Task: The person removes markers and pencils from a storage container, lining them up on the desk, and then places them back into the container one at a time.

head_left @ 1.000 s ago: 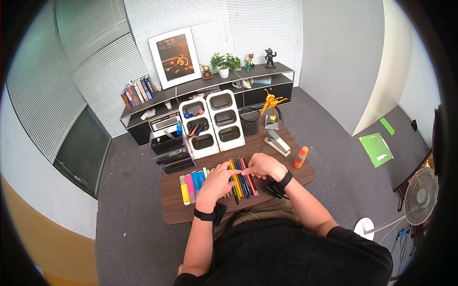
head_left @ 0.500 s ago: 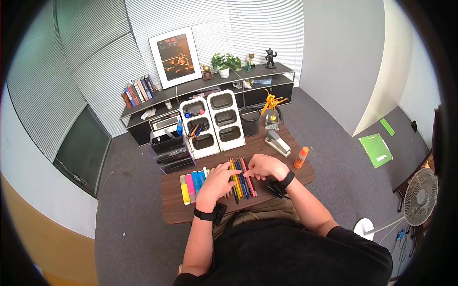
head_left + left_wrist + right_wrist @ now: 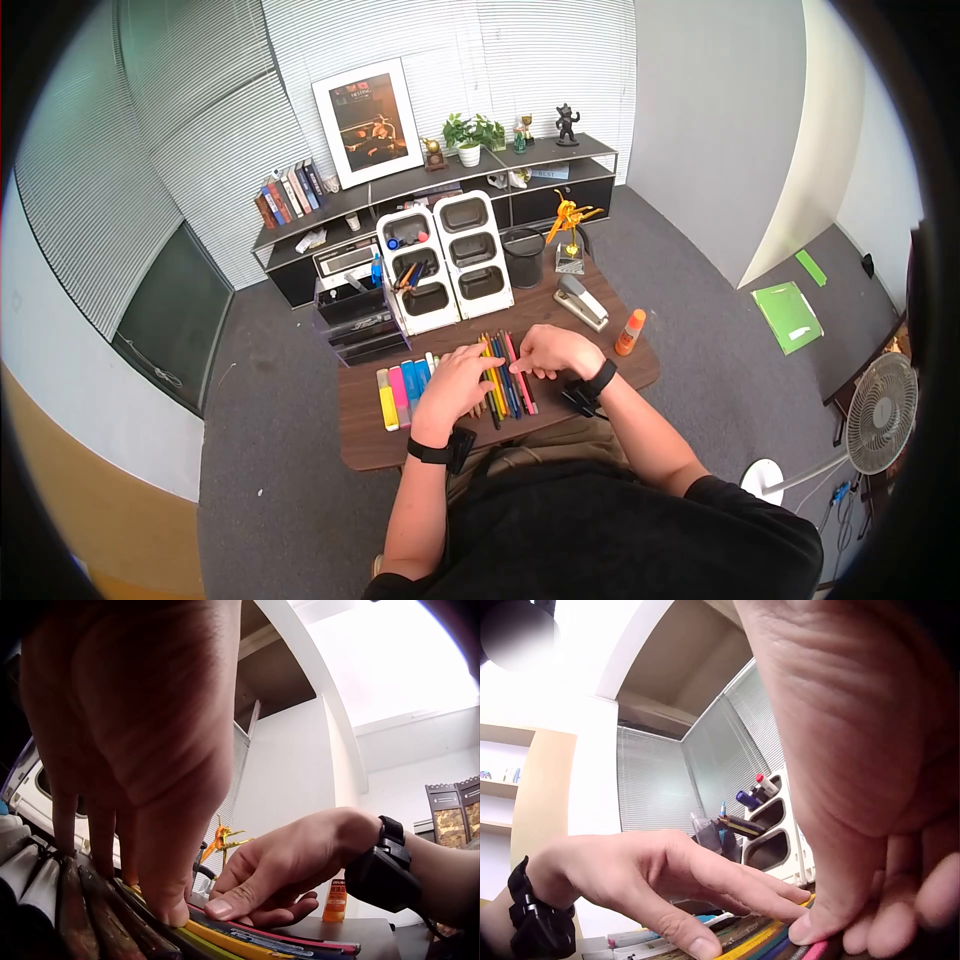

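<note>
A row of colored pencils (image 3: 502, 398) lies side by side on the brown table (image 3: 365, 450). My left hand (image 3: 452, 388) rests over the row's left part, fingers spread; in the left wrist view its thumb touches a yellow pencil (image 3: 232, 941). At the row's right side is my right hand (image 3: 557, 350), its thumb touching the pencils beside a pink pencil (image 3: 819, 949), the other fingers loosely bent. Left of the pencils lie several highlighters, among them a yellow highlighter (image 3: 389, 408) and a blue highlighter (image 3: 410, 378). My left hand hides part of the row.
Behind the pencils stands a white compartment organizer (image 3: 432, 320) with pens in its left column. A dark desk caddy (image 3: 355, 325) is left of it. Toward the right are a stapler (image 3: 582, 303), an orange glue bottle (image 3: 631, 332), a golden figurine (image 3: 570, 215) and a black mesh bin (image 3: 523, 262).
My right hand has drawn slightly to the right, and its fingertips have moved back from my left hand's fingers. The left hand stays over the pencils.
</note>
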`<state>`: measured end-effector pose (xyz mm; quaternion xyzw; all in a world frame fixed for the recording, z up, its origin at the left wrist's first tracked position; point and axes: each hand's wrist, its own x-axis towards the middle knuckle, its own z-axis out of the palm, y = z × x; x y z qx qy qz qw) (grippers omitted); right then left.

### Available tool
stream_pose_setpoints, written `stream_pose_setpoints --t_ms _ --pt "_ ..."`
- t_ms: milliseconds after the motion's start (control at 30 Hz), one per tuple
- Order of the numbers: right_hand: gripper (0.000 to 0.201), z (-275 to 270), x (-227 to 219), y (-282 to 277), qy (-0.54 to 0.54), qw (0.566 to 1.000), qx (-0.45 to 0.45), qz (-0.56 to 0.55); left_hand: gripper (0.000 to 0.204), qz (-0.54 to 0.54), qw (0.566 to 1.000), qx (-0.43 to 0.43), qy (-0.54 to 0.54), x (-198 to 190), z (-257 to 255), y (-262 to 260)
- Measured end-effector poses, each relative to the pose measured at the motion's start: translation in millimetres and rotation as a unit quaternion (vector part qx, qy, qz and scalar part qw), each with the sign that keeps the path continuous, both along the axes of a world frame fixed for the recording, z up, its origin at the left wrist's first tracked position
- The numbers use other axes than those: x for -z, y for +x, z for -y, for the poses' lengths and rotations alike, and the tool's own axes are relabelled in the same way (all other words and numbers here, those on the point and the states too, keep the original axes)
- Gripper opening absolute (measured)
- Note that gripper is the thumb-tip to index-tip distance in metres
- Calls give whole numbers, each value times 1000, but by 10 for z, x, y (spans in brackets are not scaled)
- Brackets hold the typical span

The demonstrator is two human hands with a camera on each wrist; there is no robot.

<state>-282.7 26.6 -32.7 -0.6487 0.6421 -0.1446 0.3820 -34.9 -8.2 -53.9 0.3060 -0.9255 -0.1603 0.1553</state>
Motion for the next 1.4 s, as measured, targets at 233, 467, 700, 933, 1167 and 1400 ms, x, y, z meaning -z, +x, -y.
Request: stream_pose_setpoints --t_ms 233,467,700,933,1167,1400 --pt "51 -30 -73 47 15 1000 20 -8 45 0 1000 5 3 -134 -7 -18" --pt "56 -15 -30 64 1 999 19 -30 46 -25 1000 3 -1 -89 2 -5" --pt "53 -52 -45 127 -25 997 32 -69 51 -27 1000 6 3 -81 15 -17" --pt "53 -37 -26 114 -23 997 38 -61 61 -26 1000 12 2 -4 53 31" --pt "52 -49 -59 134 -18 997 39 -65 126 119 990 -2 79 -193 -38 178" --pt "53 -39 -53 123 -15 997 41 -63 147 192 979 -8 65 -136 -183 31"
